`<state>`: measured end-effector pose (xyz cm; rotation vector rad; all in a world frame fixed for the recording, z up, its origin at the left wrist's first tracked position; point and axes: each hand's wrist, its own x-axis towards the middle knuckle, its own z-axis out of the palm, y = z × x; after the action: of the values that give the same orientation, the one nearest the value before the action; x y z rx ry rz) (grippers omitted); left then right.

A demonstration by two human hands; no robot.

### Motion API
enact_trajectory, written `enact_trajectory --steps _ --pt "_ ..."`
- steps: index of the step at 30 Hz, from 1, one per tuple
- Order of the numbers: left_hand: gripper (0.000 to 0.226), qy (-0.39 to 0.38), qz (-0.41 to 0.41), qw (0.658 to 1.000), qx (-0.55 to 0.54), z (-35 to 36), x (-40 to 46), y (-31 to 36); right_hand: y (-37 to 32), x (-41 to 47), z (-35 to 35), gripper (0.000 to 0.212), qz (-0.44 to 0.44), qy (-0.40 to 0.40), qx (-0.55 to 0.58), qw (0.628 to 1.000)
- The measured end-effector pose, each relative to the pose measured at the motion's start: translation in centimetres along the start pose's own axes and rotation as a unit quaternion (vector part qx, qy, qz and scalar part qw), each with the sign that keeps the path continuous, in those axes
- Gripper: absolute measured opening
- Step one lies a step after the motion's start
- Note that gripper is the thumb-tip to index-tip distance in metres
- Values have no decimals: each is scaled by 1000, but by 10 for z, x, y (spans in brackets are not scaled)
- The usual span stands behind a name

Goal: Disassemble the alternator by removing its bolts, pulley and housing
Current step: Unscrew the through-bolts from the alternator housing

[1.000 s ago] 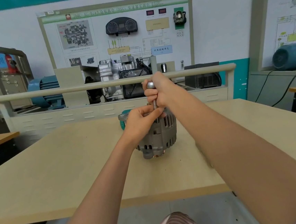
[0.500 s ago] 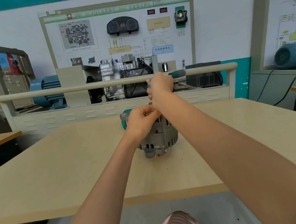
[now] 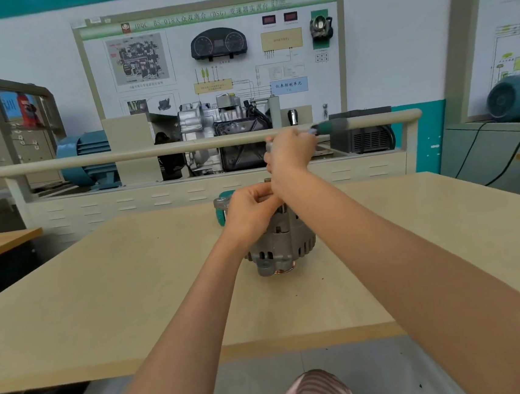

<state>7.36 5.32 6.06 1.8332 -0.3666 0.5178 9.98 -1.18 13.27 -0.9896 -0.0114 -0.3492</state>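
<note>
On the wooden table (image 3: 134,288) stands the alternator (image 3: 284,245).

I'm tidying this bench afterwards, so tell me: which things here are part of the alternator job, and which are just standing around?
In the job:
alternator on the table
green-handled tool, gripped by the right hand
left hand, steadying the alternator's top

Standing around:
gearbox trainer behind the rail
blue motor
wall display board

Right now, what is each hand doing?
Left hand: fingers curled, gripping the top of the alternator.
Right hand: gripping the green-handled tool.
</note>
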Motion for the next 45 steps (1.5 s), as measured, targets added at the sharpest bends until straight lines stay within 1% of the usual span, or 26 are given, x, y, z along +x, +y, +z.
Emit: enact_trajectory --steps 1,3,5,6,8,10,12,13,14,15,17,18,19,21,23,24,26,29,31,33,34,37,39,40,42,45 --pt "21 -3 1 1000 -8 0 0 1 -6 2 -1 27 53 -51 -30 997" --pt "14 -14 0 1000 -17 0 0 2 -17 9 -6 20 168 -183 -63 967" --pt "13 -26 -5 1000 -13 -1 0 2 -24 12 -12 23 230 -284 -63 929" --pt "13 -32 -5 999 -13 -1 1 1 -25 12 -14 24 240 -304 -67 919" --pt "14 -42 -2 999 -22 -3 0 1 -23 11 -12 25 233 -273 -66 931" --pt "17 -42 6 999 -24 -4 -1 0 -18 6 -6 22 185 -168 -43 967" --pt "24 -30 10 999 -12 -3 -1 0 -11 -3 -2 17 79 -24 -8 997" --pt "29 -23 10 1000 -4 -2 -1 0 -6 -6 -1 20 16 40 9 999" --pt "34 -17 10 1000 5 -2 -1 0 -2 -8 -1 25 -32 78 21 996" --pt "36 -13 11 1000 10 -2 -1 0 0 -9 -1 29 -51 86 27 995" --pt "32 -9 13 1000 1 -1 -2 1 -3 -10 0 34 -24 47 -13 999" --pt "27 -8 14 1000 -6 -1 -2 1 -6 -8 2 37 -1 30 -59 998" --pt "22 -9 17 1000 -9 -1 -2 1 -9 -4 3 40 16 28 -112 993" --pt "17 -11 23 1000 -6 0 -3 1 -12 2 1 49 17 70 -207 976" --pt "15 -12 22 1000 -1 1 -3 0 -8 2 -4 58 -36 116 -305 944" --pt "15 -8 20 1000 2 1 -2 -1 -5 0 -5 63 -66 123 -342 929" --pt "16 5 16 1000 6 1 -2 -1 2 -3 -4 73 -117 114 -389 907" --pt "22 13 16 1000 -4 -1 -3 -1 6 -5 0 84 -149 82 -443 880" --pt "25 15 16 1000 -8 -1 -3 -2 7 -7 -1 88 -174 70 -473 861" --pt "28 20 17 1000 -7 0 -3 -3 8 -7 -4 85 -226 71 -495 836" --pt "27 21 17 1000 -5 0 -3 -3 8 -6 -5 80 -262 74 -509 817" --pt "23 16 18 1000 -5 0 -4 -1 5 0 -10 51 -355 36 -572 739" --pt "20 18 17 1000 -2 0 -4 -1 4 1 -13 32 -414 -13 -578 703" --pt "20 22 16 1000 1 1 -4 -1 5 0 -15 27 -440 -37 -560 701" --pt "18 27 17 999 7 1 -4 -1 7 -2 -18 27 -469 -74 -507 720" --pt "17 21 21 1000 2 1 -5 0 7 2 -20 32 -446 -138 -459 756"
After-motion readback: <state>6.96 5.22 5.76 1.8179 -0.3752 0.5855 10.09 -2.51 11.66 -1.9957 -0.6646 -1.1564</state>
